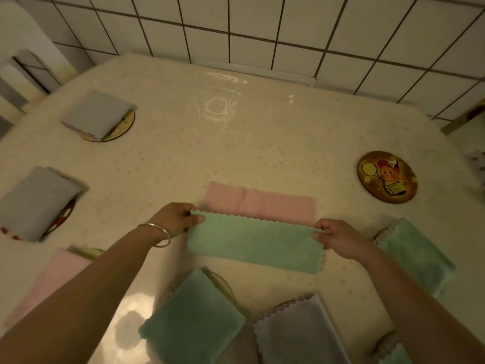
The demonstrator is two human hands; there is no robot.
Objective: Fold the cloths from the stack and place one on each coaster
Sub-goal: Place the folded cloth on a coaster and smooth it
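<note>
- Pinching the top corners of a green cloth: left hand on the left corner, right hand on the right, thumbs on top, fingers curled under.
- Both forearms reach in from the bottom edge; silver bangle on the left wrist.
- Green cloth is folded into a long strip with a scalloped top edge, stretched between the hands just above the table.
- Pink cloth lies flat right behind it, partly covered.
- Bare round coaster with cartoon print sits to the right, apart from the cloths.
- Folded grey cloth on a coaster at far left; more folded cloths around the near edge.
</note>
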